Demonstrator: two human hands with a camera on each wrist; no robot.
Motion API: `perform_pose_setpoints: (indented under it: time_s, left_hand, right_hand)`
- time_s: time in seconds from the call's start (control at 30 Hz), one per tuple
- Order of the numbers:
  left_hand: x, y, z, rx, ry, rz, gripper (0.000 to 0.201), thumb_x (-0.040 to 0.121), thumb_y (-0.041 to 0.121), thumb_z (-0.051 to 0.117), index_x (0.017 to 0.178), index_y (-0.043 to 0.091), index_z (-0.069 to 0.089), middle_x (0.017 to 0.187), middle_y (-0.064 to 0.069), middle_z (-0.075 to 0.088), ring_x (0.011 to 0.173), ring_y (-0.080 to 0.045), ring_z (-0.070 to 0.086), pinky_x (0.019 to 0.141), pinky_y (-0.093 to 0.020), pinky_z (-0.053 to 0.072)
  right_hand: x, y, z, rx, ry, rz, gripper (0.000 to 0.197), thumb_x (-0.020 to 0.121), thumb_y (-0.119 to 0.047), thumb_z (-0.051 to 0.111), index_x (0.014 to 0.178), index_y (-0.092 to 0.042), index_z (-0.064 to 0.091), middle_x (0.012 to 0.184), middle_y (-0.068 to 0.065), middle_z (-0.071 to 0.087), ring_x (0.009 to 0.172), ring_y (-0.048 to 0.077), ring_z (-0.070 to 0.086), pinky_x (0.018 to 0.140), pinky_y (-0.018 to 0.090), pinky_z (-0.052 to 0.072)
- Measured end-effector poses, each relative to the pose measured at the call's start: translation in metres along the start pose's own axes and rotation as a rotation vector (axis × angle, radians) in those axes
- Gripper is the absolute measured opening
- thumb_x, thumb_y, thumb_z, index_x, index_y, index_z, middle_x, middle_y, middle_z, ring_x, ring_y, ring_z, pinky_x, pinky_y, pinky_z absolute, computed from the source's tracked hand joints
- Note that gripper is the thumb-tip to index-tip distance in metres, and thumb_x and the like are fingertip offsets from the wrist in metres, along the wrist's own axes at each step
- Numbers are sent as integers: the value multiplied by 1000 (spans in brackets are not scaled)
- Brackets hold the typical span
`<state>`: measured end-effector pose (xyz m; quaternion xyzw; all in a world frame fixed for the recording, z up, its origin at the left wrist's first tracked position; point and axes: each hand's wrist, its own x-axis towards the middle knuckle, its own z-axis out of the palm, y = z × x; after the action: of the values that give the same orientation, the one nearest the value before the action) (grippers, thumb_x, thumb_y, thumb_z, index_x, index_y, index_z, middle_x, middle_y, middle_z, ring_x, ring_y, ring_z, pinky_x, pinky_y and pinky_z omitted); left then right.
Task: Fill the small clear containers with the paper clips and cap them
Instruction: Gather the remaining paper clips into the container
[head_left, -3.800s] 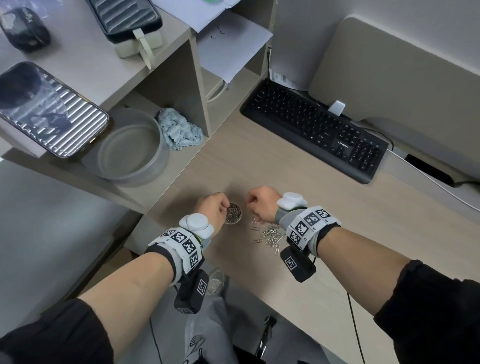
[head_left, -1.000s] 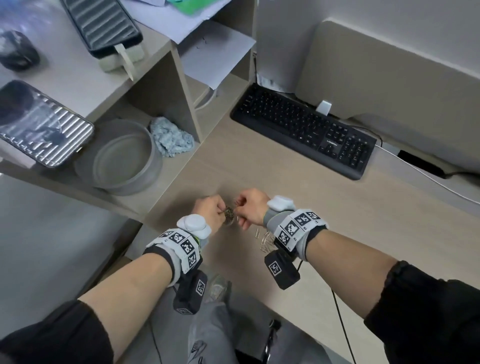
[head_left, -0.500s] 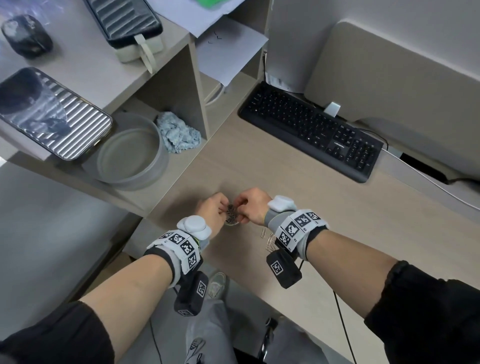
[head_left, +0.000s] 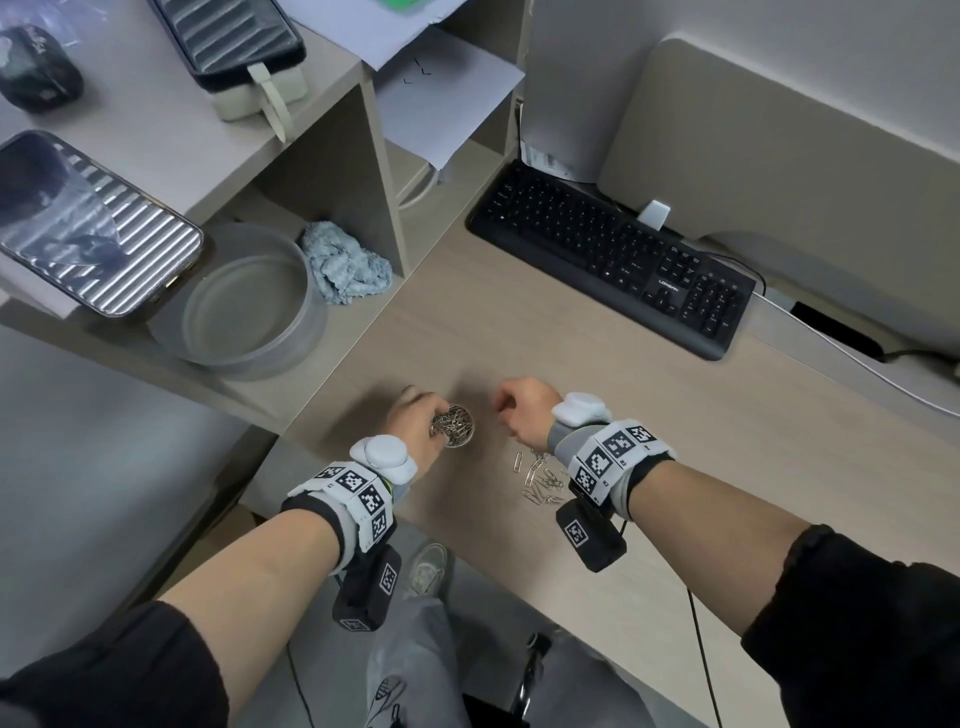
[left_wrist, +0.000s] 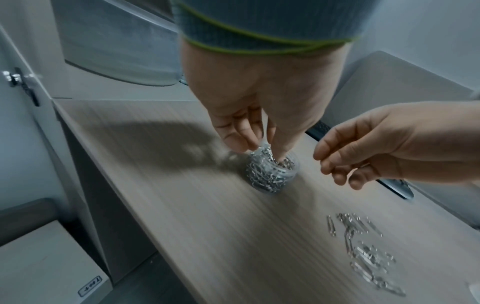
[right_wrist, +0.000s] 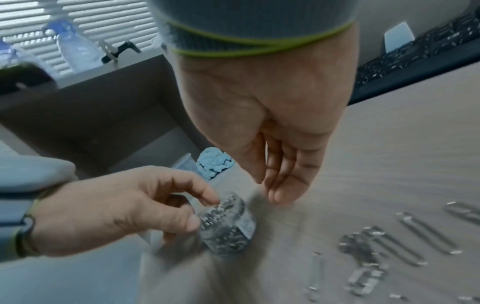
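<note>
Container (head_left: 454, 426), small and clear, stands uncapped on surface (head_left: 519, 332), packed with paper clips. Left hand (head_left: 415, 421) grips it at the rim, fingertips (left_wrist: 235, 139) curled on its edge. Right hand (head_left: 524, 410) hovers just beside it, fingers loosely curled, holding nothing. Loose paper clips (head_left: 540, 480) lie near the right wrist.

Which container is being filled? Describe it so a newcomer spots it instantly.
On the wooden desk, nearer the person than the black keyboard, find the left hand. Its fingers grip a small clear container, open-topped and packed with silver clips, unlike the loose paper clips lying flat beside the right hand.
</note>
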<state>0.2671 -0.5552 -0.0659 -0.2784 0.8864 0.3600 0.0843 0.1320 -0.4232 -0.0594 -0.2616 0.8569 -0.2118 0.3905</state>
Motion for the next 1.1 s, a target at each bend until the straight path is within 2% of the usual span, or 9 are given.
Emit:
perform_pose_setpoints:
  time_s: [0.2,0.33,0.5,0.63,0.7,0.83,0.9,1.0,1.1]
  left_hand:
    - [-4,6,13,18,-5,-30,29,78,6,73,106,10,66,123,-9,42,99,-26,55,82,-14,32]
    - [0,13,10,62,10,-40,26,79,19,76,101,17,62,111,-1,44,87,-21,53,76,-24,39]
    - [7,15,18,127,-66,-21,6,83,16,68,89,17,69,95,-1,54,84,-27,61,77,-36,51]
    - [8,20,18,192,-70,-41,5,83,21,63,84,25,66,96,2,53,78,-28,61,72,-35,53]
    - [3,27,15,222,-37,-38,4,85,26,62,88,26,64,98,3,51,78,-27,61,69,-32,51]
    - [-10,49,19,257,-106,40,13,89,32,57,99,25,57,103,2,59,90,-25,59,76,-35,51]
    - [-16,60,33,290,-214,85,23,88,32,59,109,23,53,112,0,56,93,-25,60,80,-39,51]
    - [-22,70,61,350,-332,128,53,84,33,70,126,18,42,126,-4,43,96,-31,62,81,-43,52]
    - [-22,69,84,434,-327,130,79,75,40,79,133,14,33,131,-8,36,99,-32,62,78,-43,53]
  right_hand:
    - [-8,37,-8,-301,2,15,32,86,-1,46,107,-16,64,108,9,65,93,31,63,79,34,53]
    - [-13,55,-15,-392,-20,67,25,83,-4,51,104,-15,60,103,8,64,94,30,63,75,32,49]
    - [-19,70,-12,-394,-54,114,11,85,-19,53,96,-22,54,97,6,66,83,30,64,75,35,54]
    - [-25,78,-9,-373,-72,110,13,86,-18,53,98,-20,57,96,5,65,84,29,64,74,33,53]
    - [-28,80,-10,-340,-59,111,13,83,-14,52,93,-21,57,95,5,66,83,29,65,74,35,56]
    - [-37,89,-20,-375,-44,147,13,85,-15,48,97,-19,52,93,7,66,80,30,65,73,37,55]
    - [-44,95,-22,-381,-74,166,21,85,-28,55,103,-18,50,94,7,66,80,29,66,75,38,56]
    - [-53,100,-18,-377,-94,154,46,78,-46,65,107,-18,44,93,6,65,77,28,65,71,40,56]
    - [-56,102,-6,-392,-93,81,55,79,-43,71,112,-13,40,98,9,64,75,28,58,64,36,46]
